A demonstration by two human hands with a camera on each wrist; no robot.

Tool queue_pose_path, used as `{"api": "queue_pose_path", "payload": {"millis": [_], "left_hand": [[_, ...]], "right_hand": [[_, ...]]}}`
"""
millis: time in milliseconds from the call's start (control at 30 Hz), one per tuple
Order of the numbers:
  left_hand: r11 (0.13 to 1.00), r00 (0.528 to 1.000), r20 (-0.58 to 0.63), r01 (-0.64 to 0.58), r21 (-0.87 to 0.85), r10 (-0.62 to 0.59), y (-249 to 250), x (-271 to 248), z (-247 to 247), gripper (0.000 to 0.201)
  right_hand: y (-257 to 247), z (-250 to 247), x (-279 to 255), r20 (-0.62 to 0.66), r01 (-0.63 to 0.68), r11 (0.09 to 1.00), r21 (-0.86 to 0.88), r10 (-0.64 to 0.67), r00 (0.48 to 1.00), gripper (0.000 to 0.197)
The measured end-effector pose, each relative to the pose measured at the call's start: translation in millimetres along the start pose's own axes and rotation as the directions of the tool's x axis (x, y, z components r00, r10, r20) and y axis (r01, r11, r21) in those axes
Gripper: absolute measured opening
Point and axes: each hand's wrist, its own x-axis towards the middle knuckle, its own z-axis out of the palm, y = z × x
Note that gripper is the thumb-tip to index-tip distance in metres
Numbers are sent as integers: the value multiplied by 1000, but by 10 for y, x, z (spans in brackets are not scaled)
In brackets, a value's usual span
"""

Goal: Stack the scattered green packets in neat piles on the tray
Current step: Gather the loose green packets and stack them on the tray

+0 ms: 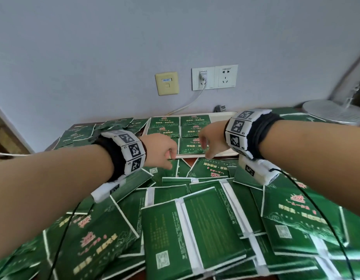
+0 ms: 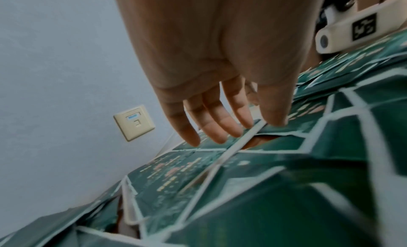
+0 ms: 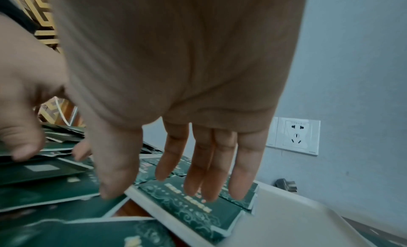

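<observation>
Several neat piles of green packets (image 1: 193, 147) fill the left part of a white tray (image 1: 222, 117) at the back of the table. Many more green packets (image 1: 195, 229) lie scattered in front of it and to its left. My left hand (image 1: 167, 153) hovers at the tray's near edge, fingers relaxed and empty; in the left wrist view the left hand (image 2: 231, 129) has its fingertips (image 2: 220, 137) just over the packets (image 2: 176, 181). My right hand (image 1: 205, 147) hangs above the nearest pile (image 3: 193, 210), its straight fingers (image 3: 240, 181) holding nothing. The tray's right part (image 3: 286, 216) is bare.
Wall sockets (image 1: 214, 77) with a white cable, a beige wall plate (image 1: 167, 83) and a black plug (image 1: 220, 108) sit behind the tray. A round white disc (image 1: 334, 113) stands at the far right. Black cables trail from both wrists across the scattered packets.
</observation>
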Motion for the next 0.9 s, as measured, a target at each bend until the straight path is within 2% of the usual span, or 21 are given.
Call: {"api": "queue_pose_path", "payload": {"millis": [100, 200, 333, 467, 633, 800, 867, 900], "left_hand": [[993, 997, 23, -73, -91, 75, 352, -230, 57, 31], [975, 985, 85, -136, -178, 153, 709, -367, 103, 47], [977, 974, 103, -191, -100, 201, 1052, -438, 241, 71], [976, 979, 54, -190, -110, 196, 1067, -485, 248, 71], [996, 996, 27, -83, -39, 84, 901, -573, 154, 53], [991, 994, -68, 78, -111, -86, 505, -720, 22, 37], [982, 984, -96, 134, -130, -147, 329, -785, -30, 28], [978, 979, -108, 160, -134, -175, 253, -818, -51, 24]], "right_hand": [[-158, 39, -258, 79, -9, 995, -95, 16, 997, 46], [-236, 122, -485, 104, 15, 994, -109, -4, 995, 46], [-308, 300, -641, 114, 36, 994, -106, -23, 993, 45], [-310, 421, -725, 87, 24, 999, -44, -20, 996, 50], [-319, 364, -749, 109, 46, 999, 30, -49, 993, 71], [-483, 299, -672, 152, 106, 994, 9, -106, 983, 53], [-512, 276, -633, 135, 124, 991, 42, -129, 982, 55], [-512, 254, -624, 118, 123, 990, 68, -130, 984, 49]]}}
